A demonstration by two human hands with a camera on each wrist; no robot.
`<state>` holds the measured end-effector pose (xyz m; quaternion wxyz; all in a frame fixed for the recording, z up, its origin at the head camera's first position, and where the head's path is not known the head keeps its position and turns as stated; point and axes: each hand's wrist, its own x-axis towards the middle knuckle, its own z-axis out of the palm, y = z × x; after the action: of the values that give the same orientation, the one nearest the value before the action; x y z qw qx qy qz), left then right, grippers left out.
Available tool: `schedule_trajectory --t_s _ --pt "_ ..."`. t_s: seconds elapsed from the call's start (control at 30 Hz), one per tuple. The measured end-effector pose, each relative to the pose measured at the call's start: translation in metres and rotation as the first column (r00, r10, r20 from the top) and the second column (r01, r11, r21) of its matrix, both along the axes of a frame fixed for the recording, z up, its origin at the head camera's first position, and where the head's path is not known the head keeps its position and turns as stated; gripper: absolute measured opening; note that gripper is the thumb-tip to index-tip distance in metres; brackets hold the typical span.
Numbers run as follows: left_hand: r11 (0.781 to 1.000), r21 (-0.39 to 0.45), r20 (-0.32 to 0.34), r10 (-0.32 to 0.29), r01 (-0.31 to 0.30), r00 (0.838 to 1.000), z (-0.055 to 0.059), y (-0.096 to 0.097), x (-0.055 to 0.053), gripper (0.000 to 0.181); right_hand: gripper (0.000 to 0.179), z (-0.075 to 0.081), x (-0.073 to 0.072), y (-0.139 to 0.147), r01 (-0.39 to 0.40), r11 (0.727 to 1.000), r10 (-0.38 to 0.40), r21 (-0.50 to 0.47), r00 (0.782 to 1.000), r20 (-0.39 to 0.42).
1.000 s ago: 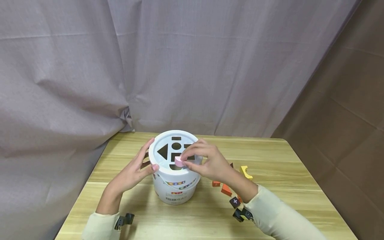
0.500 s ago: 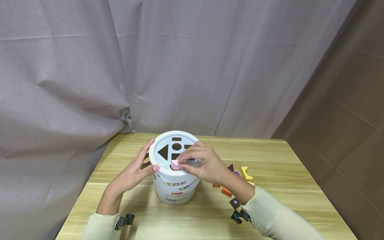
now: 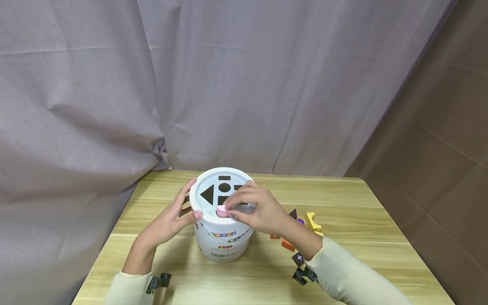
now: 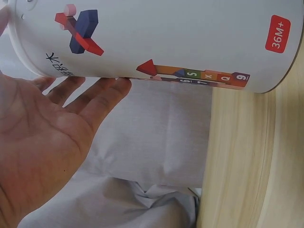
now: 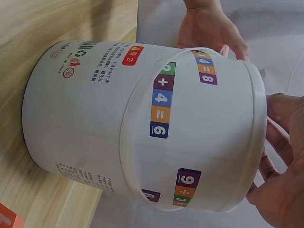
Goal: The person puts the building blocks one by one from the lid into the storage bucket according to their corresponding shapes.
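A white bucket [image 3: 206,237] with printed number tiles stands upright on the wooden table, under a lid [image 3: 206,210] cut with shaped holes. Between thumb and fingertips, my right hand [image 3: 263,212] pinches a pink half-round block [image 3: 221,211] at the hole nearest me. That hole is mostly covered by the block. My left hand [image 3: 164,224] steadies the bucket from the left, thumb at the lid's rim and fingers spread along the side. The left wrist view shows those fingers [image 4: 102,102] lying fairly straight against the bucket wall. In the right wrist view the block is hidden behind the bucket's rim.
Right of the bucket lie several blocks: a yellow arch [image 3: 313,222], an orange block [image 3: 287,245], a dark block with a plus sign [image 3: 299,258] and a dark triangle [image 3: 293,213]. My right forearm passes over some of them. A grey curtain [image 3: 244,84] hangs behind the table.
My right hand has brought the pink block left and toward me, from beside the square hole onto the half-round hole, and turned it slightly. My left hand has stayed on the bucket.
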<state>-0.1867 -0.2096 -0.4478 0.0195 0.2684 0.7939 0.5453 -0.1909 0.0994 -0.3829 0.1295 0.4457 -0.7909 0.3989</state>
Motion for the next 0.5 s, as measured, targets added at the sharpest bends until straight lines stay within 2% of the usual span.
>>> schedule_trajectory --t_s 0.27,0.5 --pt "1.000 0.009 0.011 -0.005 0.005 1.000 0.001 0.001 0.000 0.093 0.027 0.003 0.002 0.005 0.046 0.999 -0.046 0.018 0.998 -0.038" --pt "1.000 0.004 0.012 -0.005 0.005 1.000 0.000 0.000 0.000 0.093 0.027 0.007 0.003 0.012 0.041 0.999 -0.041 -0.003 0.998 -0.052"
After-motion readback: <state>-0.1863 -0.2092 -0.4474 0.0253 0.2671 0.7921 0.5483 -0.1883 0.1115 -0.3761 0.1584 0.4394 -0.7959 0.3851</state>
